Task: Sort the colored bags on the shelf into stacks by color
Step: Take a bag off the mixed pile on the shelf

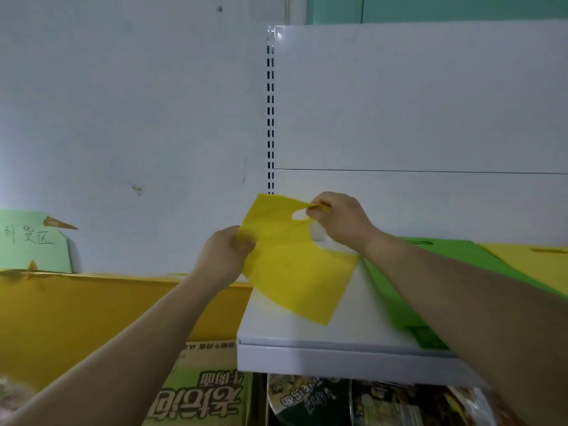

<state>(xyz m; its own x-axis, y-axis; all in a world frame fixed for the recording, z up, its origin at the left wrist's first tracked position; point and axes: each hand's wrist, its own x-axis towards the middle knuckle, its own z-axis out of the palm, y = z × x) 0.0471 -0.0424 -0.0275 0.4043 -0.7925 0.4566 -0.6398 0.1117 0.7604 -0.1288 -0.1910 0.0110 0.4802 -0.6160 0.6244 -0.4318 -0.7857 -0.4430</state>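
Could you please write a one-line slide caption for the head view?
Left hand and right hand hold a yellow bag over the white shelf, green bags lying alongside.

Soft, even light; wide-angle bending at edges; foreground forearms blurred.

Both hands hold yellow bag (295, 272) above white shelf (307, 333): left hand (226, 253) grips its side edge, right hand (335, 218) pinches handle. Green bags (396, 302) lie flat beside, another yellow bag (528, 256) far right.
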